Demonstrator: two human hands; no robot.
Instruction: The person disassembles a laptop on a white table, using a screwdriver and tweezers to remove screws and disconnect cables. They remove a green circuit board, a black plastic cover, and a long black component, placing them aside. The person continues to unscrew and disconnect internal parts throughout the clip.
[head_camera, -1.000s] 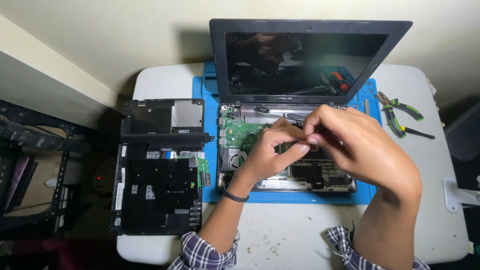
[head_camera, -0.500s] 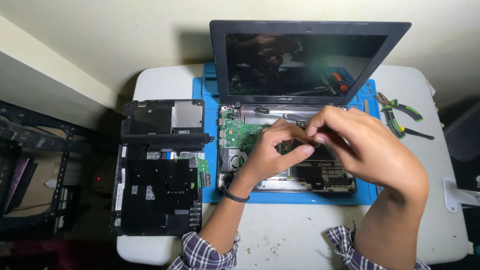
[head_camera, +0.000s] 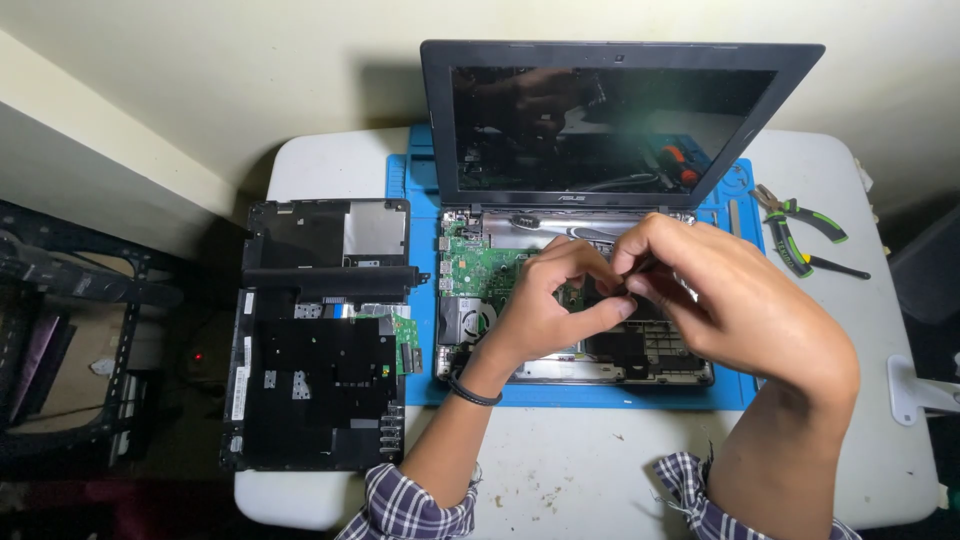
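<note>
From the head camera, one opened black laptop with its keyboard deck removed (head_camera: 575, 300) sits on one blue rectangular work mat (head_camera: 420, 380), which lies on a white table with rounded corners (head_camera: 590, 470). The laptop's dark screen (head_camera: 610, 125) stands upright at the far side, and a green circuit board (head_camera: 472, 268) shows in the left half of the bare base. Both hands meet over the middle of that base. The left hand (head_camera: 545, 305) has thumb and forefinger pinched together, the other fingers curled; the right hand (head_camera: 730, 300) pinches in the same way against it. Something small and dark sits between the fingertips, but what it is cannot be told. A dark band circles the left wrist, and plaid cuffs show at the near edge. One black removed keyboard panel lying face down (head_camera: 320, 340) rests left of the mat, overhanging the table's left edge; a narrow white label strip runs down its left side. Two green-handled pliers (head_camera: 795, 225) lie at the far right. Bare table shows near the person and to the right
</note>
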